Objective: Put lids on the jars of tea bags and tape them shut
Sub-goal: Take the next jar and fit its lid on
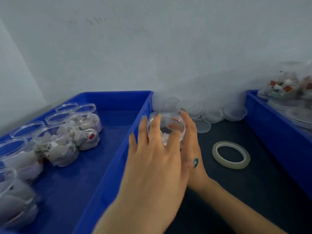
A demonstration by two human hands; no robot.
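A clear jar of tea bags (166, 125) stands on the dark table just right of the left blue tray's wall. My left hand (152, 159) lies over its near side with fingers curled round it. My right hand (190, 141) grips the jar from the right, thumb on its front. Whether a lid sits on this jar I cannot tell. A roll of clear tape (231, 154) lies flat on the table to the right of my hands. Loose clear lids (219, 114) are piled against the wall behind the jar.
The left blue tray (118, 149) holds several open jars of tea bags (74, 132) along its left side. A second blue tray (273, 132) at the right holds lidded jars (287, 92). A white wall closes off the back.
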